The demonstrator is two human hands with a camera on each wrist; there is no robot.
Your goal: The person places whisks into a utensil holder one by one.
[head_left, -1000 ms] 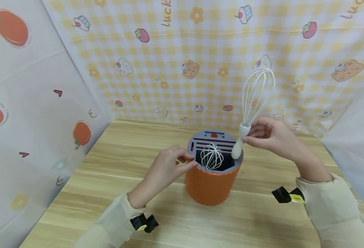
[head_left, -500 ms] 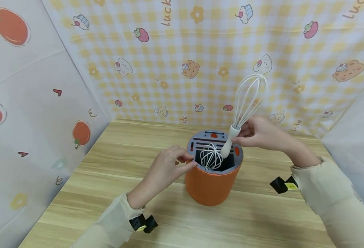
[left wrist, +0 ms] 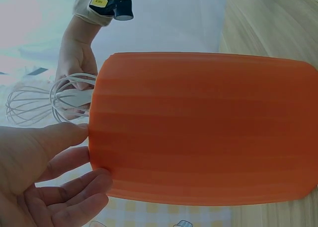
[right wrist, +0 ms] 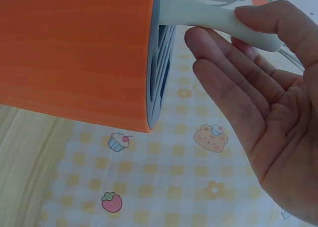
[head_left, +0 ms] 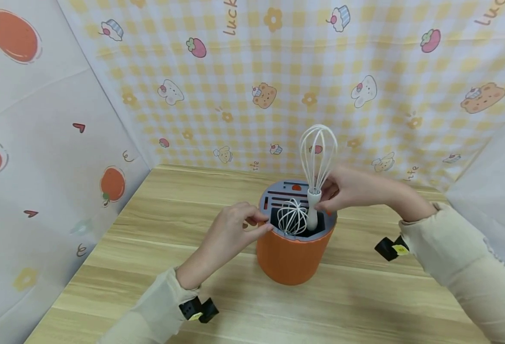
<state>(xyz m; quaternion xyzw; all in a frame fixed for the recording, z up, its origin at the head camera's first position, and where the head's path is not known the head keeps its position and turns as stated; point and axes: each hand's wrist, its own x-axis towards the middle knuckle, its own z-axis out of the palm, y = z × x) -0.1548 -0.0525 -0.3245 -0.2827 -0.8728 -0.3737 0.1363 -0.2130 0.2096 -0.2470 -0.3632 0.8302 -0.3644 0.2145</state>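
Note:
An orange round utensil holder (head_left: 291, 262) with a grey slotted top stands upright on the table. My left hand (head_left: 235, 224) pinches its left rim between thumb and fingers. A whisk (head_left: 293, 219) sits in the holder's large opening, its wire head above the rim and its handle hidden inside. My right hand (head_left: 350, 188) pinches a second whisk (head_left: 314, 197) near the top of its pale handle. That whisk points wires up, its handle end down in the opening, beside the first whisk. In the right wrist view the held handle (right wrist: 213, 16) passes the holder's rim.
The wooden table (head_left: 183, 210) carries the holder near its middle. Behind it hangs a yellow checked cloth (head_left: 235, 62) with cartoon prints, and a white printed cloth (head_left: 54, 157) borders the left. The holder's top has several narrow slots (head_left: 278, 198) behind the opening.
My right hand has moved left and down with the whisk, from above the holder's right rim to inside the opening. The whisk is more upright now. The left hand stays on the rim.

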